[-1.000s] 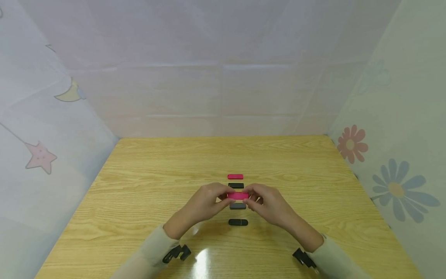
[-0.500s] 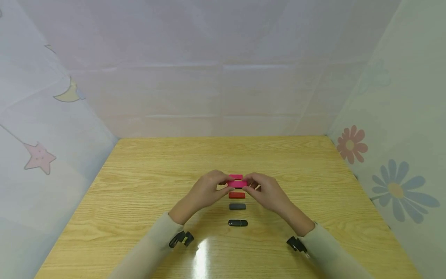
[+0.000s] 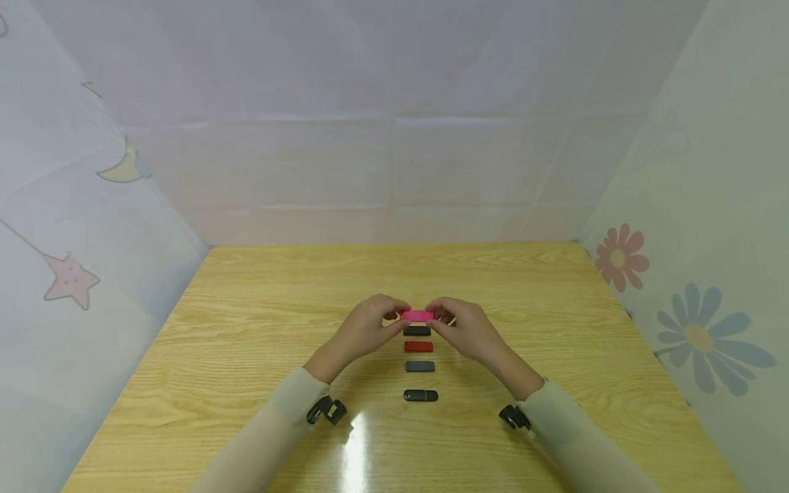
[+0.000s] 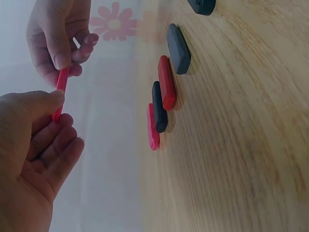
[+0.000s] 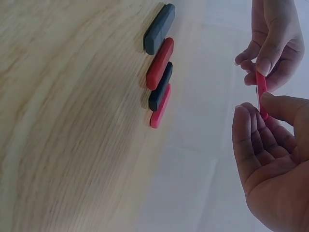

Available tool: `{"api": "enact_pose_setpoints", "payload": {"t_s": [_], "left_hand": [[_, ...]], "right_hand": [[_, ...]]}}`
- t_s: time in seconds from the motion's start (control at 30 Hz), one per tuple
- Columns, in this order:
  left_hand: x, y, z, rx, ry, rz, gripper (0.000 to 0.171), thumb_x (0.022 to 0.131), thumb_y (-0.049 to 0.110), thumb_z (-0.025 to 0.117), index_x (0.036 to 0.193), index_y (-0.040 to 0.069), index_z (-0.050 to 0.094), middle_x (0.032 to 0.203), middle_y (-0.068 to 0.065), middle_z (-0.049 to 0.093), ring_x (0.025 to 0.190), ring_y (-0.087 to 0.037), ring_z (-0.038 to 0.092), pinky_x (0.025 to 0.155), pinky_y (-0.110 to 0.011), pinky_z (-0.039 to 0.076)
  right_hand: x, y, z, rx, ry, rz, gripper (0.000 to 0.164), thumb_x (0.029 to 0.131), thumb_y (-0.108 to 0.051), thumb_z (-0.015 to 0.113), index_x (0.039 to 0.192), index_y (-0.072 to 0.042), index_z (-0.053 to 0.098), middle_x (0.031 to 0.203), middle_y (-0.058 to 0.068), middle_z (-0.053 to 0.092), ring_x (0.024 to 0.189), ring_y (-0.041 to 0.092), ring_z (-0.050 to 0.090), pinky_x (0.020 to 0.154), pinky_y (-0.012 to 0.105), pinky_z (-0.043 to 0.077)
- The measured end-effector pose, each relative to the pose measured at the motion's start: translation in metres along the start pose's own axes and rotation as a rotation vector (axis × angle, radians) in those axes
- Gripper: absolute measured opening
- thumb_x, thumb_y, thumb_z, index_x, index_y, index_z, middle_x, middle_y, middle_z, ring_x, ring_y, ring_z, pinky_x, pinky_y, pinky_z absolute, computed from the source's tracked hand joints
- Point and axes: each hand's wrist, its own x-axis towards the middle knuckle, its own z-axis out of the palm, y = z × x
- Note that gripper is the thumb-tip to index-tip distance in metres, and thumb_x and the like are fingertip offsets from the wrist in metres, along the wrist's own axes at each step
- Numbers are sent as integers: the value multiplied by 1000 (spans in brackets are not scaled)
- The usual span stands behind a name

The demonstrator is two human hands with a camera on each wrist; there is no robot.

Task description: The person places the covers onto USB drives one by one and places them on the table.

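Observation:
Between both hands, raised above the table, is a slim pink USB stick (image 3: 418, 315). My left hand (image 3: 368, 329) pinches its left end between thumb and fingers, and my right hand (image 3: 466, 331) pinches the right end the same way. Below, a column of sticks lies on the table: a second pink stick (image 4: 153, 126) farthest away, then a black stick (image 3: 417, 331), a red stick (image 3: 419, 347), a grey stick (image 3: 420, 367) and, closest, a black stick with a pale band (image 3: 421, 396). In the head view the held stick hides the far pink one.
The wood-grain table (image 3: 246, 308) reaches back to a pale sheet wall (image 3: 308, 171). Printed sheets hang at both sides, with a star (image 3: 72, 281) on the left and flowers (image 3: 698, 338) on the right. Each wrist wears a small dark camera (image 3: 327, 409).
Both hands have carried the pink stick away from the body along the column, from above the red stick to over the far pink one. The sticks on the table have stayed put.

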Motion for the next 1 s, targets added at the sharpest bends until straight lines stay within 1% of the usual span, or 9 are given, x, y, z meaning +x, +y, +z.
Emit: {"api": "enact_pose_setpoints", "payload": {"t_s": [0.1,0.27,0.4,0.53,0.77,0.87,1.0], "left_hand": [[0,-3,1,14,-4,-17,24,97,23,71,118,11,73,107,-1,72,90,-12,64,79,-26,55],[5,-8,3,2,3,-27,22,97,22,71,116,11,73,107,-2,73,90,-15,65,79,-29,55],[10,-14,6,-3,-16,-80,23,98,22,70,118,12,73,109,-1,73,91,-14,64,80,-29,55],[17,-21,9,-4,-24,-126,24,98,22,69,120,12,73,111,-1,73,92,-13,63,81,-30,54],[30,-30,13,8,-64,-153,26,99,27,69,120,13,73,110,0,73,92,-13,62,81,-30,53],[33,-33,15,-5,-77,-167,26,99,27,68,121,13,73,110,0,73,91,-12,62,81,-30,54],[36,-38,20,-37,-79,-179,24,99,24,69,119,12,73,109,-1,73,88,-11,63,78,-28,54]], "right_hand": [[3,1,1,3,-7,16,22,95,-15,73,116,-10,71,93,-4,72,81,9,64,68,28,53],[9,4,3,6,-8,32,22,96,-15,72,116,-9,71,96,-2,73,82,11,64,68,29,53],[16,7,4,1,-11,50,23,96,-13,71,118,-7,70,97,0,74,82,14,64,67,30,52],[25,12,6,-14,-21,77,24,97,-13,70,120,-7,70,98,1,73,85,15,63,69,31,52],[37,21,8,-17,-49,134,23,98,-17,69,119,-8,69,98,1,70,87,18,60,75,35,52],[42,25,10,-15,-62,150,22,99,-18,68,119,-9,69,98,2,70,87,18,61,76,35,53],[47,33,14,-10,-68,169,21,99,-18,68,118,-9,69,98,2,70,86,18,61,75,35,53]]}}
